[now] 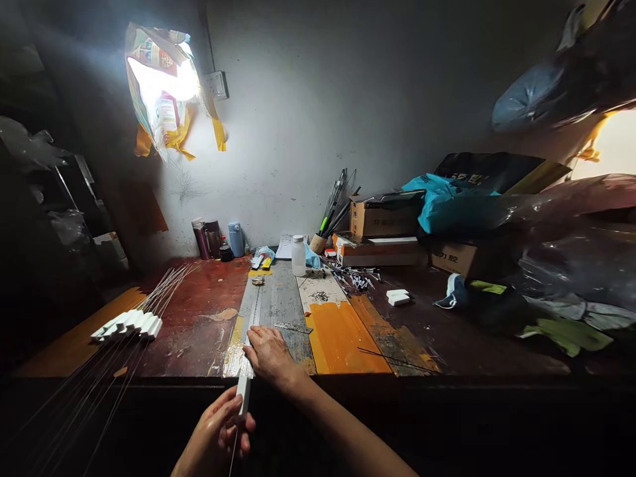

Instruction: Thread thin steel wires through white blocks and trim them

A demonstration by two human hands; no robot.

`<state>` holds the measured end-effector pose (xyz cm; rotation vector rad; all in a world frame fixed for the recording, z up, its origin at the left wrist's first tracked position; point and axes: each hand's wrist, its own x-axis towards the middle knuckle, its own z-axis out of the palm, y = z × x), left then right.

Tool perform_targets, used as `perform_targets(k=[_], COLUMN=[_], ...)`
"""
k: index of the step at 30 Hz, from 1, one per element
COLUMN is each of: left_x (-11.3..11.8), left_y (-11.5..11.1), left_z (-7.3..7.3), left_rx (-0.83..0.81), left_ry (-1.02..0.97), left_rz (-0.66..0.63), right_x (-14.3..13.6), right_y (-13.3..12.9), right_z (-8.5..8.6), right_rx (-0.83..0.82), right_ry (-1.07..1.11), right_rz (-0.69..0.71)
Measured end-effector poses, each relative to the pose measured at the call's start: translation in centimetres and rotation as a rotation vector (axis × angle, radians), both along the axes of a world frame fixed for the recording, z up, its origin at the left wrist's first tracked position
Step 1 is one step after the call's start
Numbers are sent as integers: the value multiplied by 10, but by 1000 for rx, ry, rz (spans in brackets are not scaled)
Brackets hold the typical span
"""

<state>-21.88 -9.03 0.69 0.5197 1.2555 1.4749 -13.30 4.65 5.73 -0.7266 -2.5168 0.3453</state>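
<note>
A white block (pixel 243 392) is gripped between the thumb and fingers of my left hand (pixel 226 424), just off the table's front edge. A thin rod hangs down below the block. My right hand (pixel 269 352) rests on the table right of the block, its fingers close together on a long metal ruler (pixel 256 306) that runs away from me. Whether those fingers also hold the rod is hidden. On the left of the table lie several white blocks (pixel 128 324) with long thin rods through them. A thin blade-like strip (pixel 291 327) lies right of my right hand.
Bottles (pixel 235 240) stand by the wall at the back left. A white jar (pixel 299 256), a holder with rods (pixel 318 243) and cardboard boxes (pixel 380 252) are at the back. White pieces (pixel 398 297), a mask (pixel 453 291) and plastic bags (pixel 581 258) lie to the right.
</note>
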Motion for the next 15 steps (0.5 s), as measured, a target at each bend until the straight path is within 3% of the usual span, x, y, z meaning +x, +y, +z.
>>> perform_targets(k=[5,9,13,15], left_x=[1,-7,-32,-46], left_y=[1,0,-23,-50], left_z=[5,19,57,83], left_rx=[-22,-21,-12,59], left_ry=[7,81,122,276], left_rz=[10,-87,-53,9], right_x=[-2,0,25,49], right_y=[0,-2,-22,-40], right_z=[-4,6,25,31], right_rx=[20,4,-46,-142], right_ry=[13,75,236,489], right_rz=[3,12,48,89])
